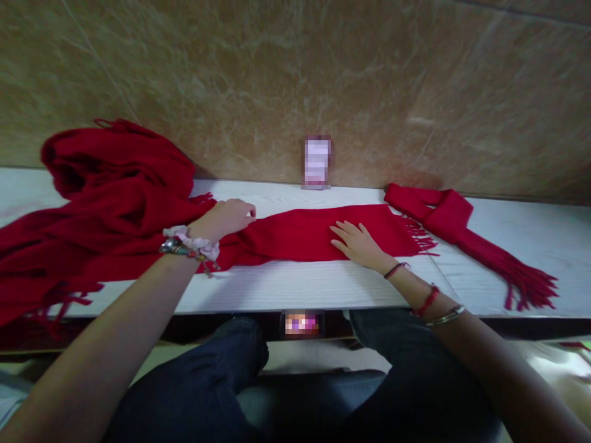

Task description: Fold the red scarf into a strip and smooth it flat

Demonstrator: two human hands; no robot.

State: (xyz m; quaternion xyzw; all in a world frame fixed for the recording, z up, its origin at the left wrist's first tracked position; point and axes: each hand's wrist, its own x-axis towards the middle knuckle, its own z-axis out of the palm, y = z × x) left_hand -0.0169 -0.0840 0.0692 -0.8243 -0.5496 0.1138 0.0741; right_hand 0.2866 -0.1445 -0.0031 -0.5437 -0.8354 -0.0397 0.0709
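Observation:
A red scarf [300, 235] lies stretched across the white wooden surface, its fringed end to the right and its left part wrinkled. My right hand [357, 243] rests flat on it near the fringe, fingers spread. Over the wrinkled part is my left hand [229, 216], its fingers curled and bent downward; whether they pinch any cloth is hidden. A large heap of red fabric [124, 166] is beside my left wrist, partly bunched against the wall. At the right, a folded, twisted red scarf [452, 221] lies with its fringe toward the front edge.
A phone-like object with a blurred screen [316, 162] leans on the marbled wall [258, 80] behind the white surface [277, 286]. Another blurred screen [302, 324] is below the front edge, between my knees. Fringes hang near the edge at the left.

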